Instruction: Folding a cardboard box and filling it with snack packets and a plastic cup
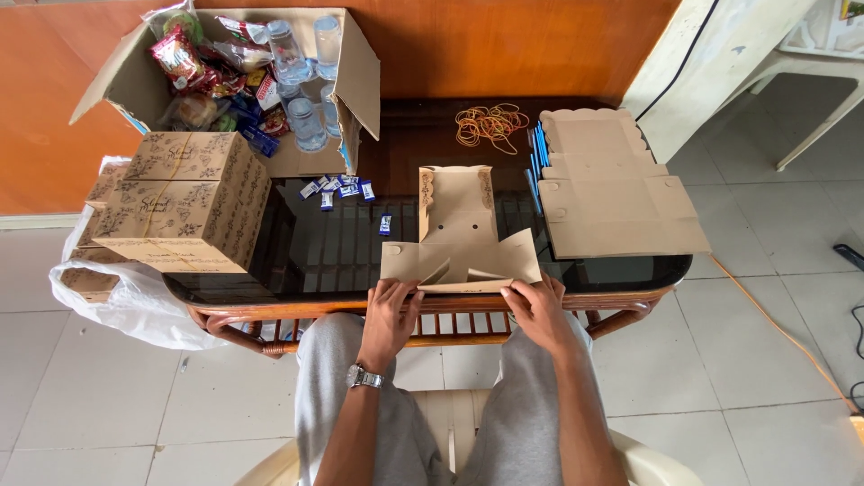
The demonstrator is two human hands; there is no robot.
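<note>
Head camera looks straight down at my two hands working the near edge of a flat kraft carton blank [459, 238] that lies on the dark glass worktop [360, 243]. My left hand [389, 313] has its fingers curled over the blank's near left flap, closed on the card; my right hand [538, 310] pinches the near right flap the same way, thumb under and fingers on top as far as I can tell. To do this fold well, I judge both hands should lift together along the scored crease, keeping the panel square so the small inner tabs between them tuck in without buckling. Just beyond my right hand, a stack of unfolded blanks [612, 193] sits with scalloped edges, plain brown, with thin blue strips along its left side. Farther out, between the two hands' lines, a tangle of tan and orange rubber bands [490, 124]. Beyond my left hand lie small blue-and-white sachets [340, 187], then finished printed boxes [184, 202] with dark floral patterns, stacked and banded. Farthest off, an open shipping carton [225, 81] holds clear cups and red and green snack packets.
</note>
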